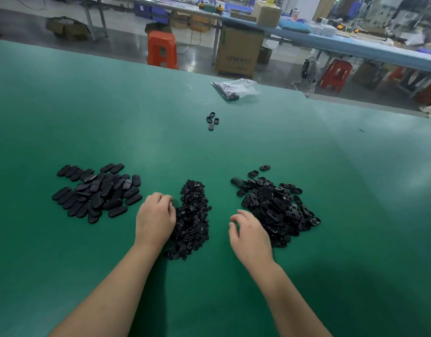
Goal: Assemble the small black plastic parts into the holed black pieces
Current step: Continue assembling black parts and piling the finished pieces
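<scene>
A heap of small black plastic parts point(193, 222) lies in the middle of the green table point(234, 147). To its right is a heap of holed black oval pieces point(279, 210). A pile of closed-looking black ovals point(97, 193) lies to the left. My left hand point(155, 218) rests at the left edge of the small-parts heap with its fingers curled under; what they hold is hidden. My right hand point(249, 233) hovers beside the holed pieces, fingers loosely bent, with nothing visible in it.
Several loose black pieces point(212, 120) lie farther back, with a clear plastic bag point(236, 88) of parts near the table's far edge. Beyond the table stand an orange stool point(162, 49), a cardboard box point(238, 53) and long workbenches.
</scene>
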`<state>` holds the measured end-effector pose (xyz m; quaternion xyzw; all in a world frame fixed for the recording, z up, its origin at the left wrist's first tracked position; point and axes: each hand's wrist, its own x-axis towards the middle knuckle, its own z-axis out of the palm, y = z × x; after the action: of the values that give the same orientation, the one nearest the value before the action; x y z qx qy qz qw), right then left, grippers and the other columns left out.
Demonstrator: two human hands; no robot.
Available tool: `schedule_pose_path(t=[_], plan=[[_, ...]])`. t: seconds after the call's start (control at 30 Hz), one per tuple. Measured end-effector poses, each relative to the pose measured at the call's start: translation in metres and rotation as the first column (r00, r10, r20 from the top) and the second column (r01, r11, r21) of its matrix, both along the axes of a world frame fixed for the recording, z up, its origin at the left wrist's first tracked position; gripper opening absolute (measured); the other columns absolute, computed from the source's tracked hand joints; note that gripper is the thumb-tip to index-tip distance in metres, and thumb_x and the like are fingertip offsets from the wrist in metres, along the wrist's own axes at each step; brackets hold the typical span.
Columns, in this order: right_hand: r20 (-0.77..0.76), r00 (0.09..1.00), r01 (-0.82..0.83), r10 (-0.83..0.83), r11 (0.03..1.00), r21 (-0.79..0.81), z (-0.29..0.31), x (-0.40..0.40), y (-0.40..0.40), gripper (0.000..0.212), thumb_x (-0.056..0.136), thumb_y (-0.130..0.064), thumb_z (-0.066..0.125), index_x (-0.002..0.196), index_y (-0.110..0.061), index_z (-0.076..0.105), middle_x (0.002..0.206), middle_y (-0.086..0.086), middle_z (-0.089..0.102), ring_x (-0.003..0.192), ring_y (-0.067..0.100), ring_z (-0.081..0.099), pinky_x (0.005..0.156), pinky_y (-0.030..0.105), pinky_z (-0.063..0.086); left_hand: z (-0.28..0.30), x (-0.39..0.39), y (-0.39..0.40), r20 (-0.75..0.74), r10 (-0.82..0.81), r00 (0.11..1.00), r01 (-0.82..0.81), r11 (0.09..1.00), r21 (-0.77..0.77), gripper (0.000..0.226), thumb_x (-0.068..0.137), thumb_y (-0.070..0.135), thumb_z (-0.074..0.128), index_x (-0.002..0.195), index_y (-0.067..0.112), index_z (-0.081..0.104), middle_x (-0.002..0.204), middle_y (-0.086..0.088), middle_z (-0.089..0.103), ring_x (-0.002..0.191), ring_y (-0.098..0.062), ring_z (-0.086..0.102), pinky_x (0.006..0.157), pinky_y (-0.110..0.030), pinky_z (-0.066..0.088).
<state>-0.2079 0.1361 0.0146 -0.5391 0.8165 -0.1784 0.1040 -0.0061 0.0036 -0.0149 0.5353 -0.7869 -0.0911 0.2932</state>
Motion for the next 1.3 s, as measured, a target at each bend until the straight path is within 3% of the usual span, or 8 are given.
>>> schedule_pose_path(t=[0.1, 0.3, 0.43, 0.6, 0.7, 0.87, 1.13, 1.3], plan=[[-0.021, 0.996, 0.088, -0.087, 0.994, 0.069, 0.005, -0.016, 0.006, 0.039, 0.106, -0.032, 0.044, 0.139, -0.016, 0.057, 0.156, -0.003, 0.043, 0.138, 0.012, 0.046, 0.106, 0.031, 0.044, 0.0, 0.0, 0.0, 0.004, 0.006, 1.0, -0.006, 1.0, 0.005, 0.012, 0.087, 0.005, 0.067, 0.096, 0.002, 0.074, 0.088, -0.01, 0.065, 0.078, -0.028, 0.058, 0.063, -0.038, 0.051], [-0.028, 0.998, 0.054, -0.051, 0.992, 0.11, 0.004, -0.017, 0.011, 0.037, 0.106, -0.034, 0.044, 0.137, -0.02, 0.057, 0.154, -0.007, 0.048, 0.129, 0.007, 0.055, 0.1, 0.028, 0.048, -0.001, 0.0, 0.0, 0.016, 0.008, 1.0, -0.008, 1.0, 0.009, 0.01, 0.085, 0.004, 0.068, 0.092, 0.002, 0.075, 0.086, -0.009, 0.065, 0.077, -0.028, 0.058, 0.061, -0.037, 0.051], [-0.062, 0.998, -0.01, 0.014, 0.998, 0.07, 0.0, 0.001, 0.01, 0.03, 0.106, -0.033, 0.046, 0.131, -0.024, 0.059, 0.134, -0.012, 0.061, 0.107, 0.006, 0.065, 0.087, 0.023, 0.05, -0.001, 0.001, 0.0, 0.013, 0.011, 1.0, -0.011, 1.0, 0.013, 0.01, 0.084, 0.004, 0.069, 0.092, 0.002, 0.075, 0.087, -0.01, 0.066, 0.078, -0.028, 0.059, 0.062, -0.038, 0.052], [-0.038, 0.999, 0.024, -0.023, 0.999, 0.045, -0.004, 0.004, 0.005, 0.03, 0.106, -0.023, 0.047, 0.134, -0.027, 0.058, 0.13, -0.011, 0.06, 0.095, 0.011, 0.066, 0.079, 0.023, 0.05, -0.002, 0.001, -0.001, 0.012, 0.011, 1.0, -0.011, 1.0, 0.024, 0.011, 0.084, 0.003, 0.069, 0.093, 0.002, 0.075, 0.087, -0.01, 0.067, 0.079, -0.029, 0.06, 0.064, -0.038, 0.051], [-0.077, 0.997, -0.002, 0.007, 0.998, 0.058, -0.005, -0.005, 0.001, 0.042, 0.102, -0.009, 0.051, 0.139, -0.029, 0.056, 0.134, -0.009, 0.052, 0.077, 0.011, 0.053, 0.063, 0.021, 0.04, -0.001, 0.0, -0.002, 0.006, 0.012, 1.0, -0.012, 0.999, 0.035, 0.012, 0.085, 0.004, 0.068, 0.095, 0.002, 0.075, 0.089, -0.01, 0.067, 0.08, -0.029, 0.06, 0.065, -0.039, 0.052], [-0.131, 0.987, -0.074, 0.097, 0.983, 0.167, -0.005, -0.019, -0.005, 0.053, 0.1, -0.004, 0.049, 0.146, -0.03, 0.05, 0.138, -0.005, 0.048, 0.102, 0.016, 0.058, 0.069, 0.026, 0.039, -0.001, 0.0, -0.001, 0.001, 0.013, 1.0, -0.013, 0.999, 0.034, 0.012, 0.086, 0.005, 0.067, 0.095, 0.002, 0.075, 0.088, -0.01, 0.067, 0.08, -0.029, 0.06, 0.064, -0.038, 0.052], [-0.042, 0.998, -0.046, 0.054, 0.987, 0.156, -0.003, -0.031, -0.004, 0.023, 0.103, -0.027, 0.055, 0.126, -0.026, 0.059, 0.119, -0.007, 0.05, 0.078, 0.011, 0.052, 0.067, 0.025, 0.04, -0.001, 0.001, -0.002, 0.0, 0.012, 1.0, -0.012, 0.999, 0.048, 0.014, 0.087, 0.006, 0.066, 0.098, 0.003, 0.075, 0.091, -0.009, 0.067, 0.082, -0.028, 0.059, 0.066, -0.038, 0.052], [-0.013, 0.998, -0.059, 0.062, 0.985, 0.164, 0.002, -0.032, -0.006, 0.018, 0.1, -0.031, 0.061, 0.118, -0.026, 0.057, 0.115, -0.009, 0.05, 0.086, 0.013, 0.058, 0.072, 0.029, 0.047, 0.001, 0.0, -0.001, -0.007, 0.02, 1.0, -0.02, 0.998, 0.067, 0.013, 0.09, 0.009, 0.065, 0.098, 0.004, 0.074, 0.092, -0.008, 0.067, 0.084, -0.027, 0.059, 0.067, -0.038, 0.052]])
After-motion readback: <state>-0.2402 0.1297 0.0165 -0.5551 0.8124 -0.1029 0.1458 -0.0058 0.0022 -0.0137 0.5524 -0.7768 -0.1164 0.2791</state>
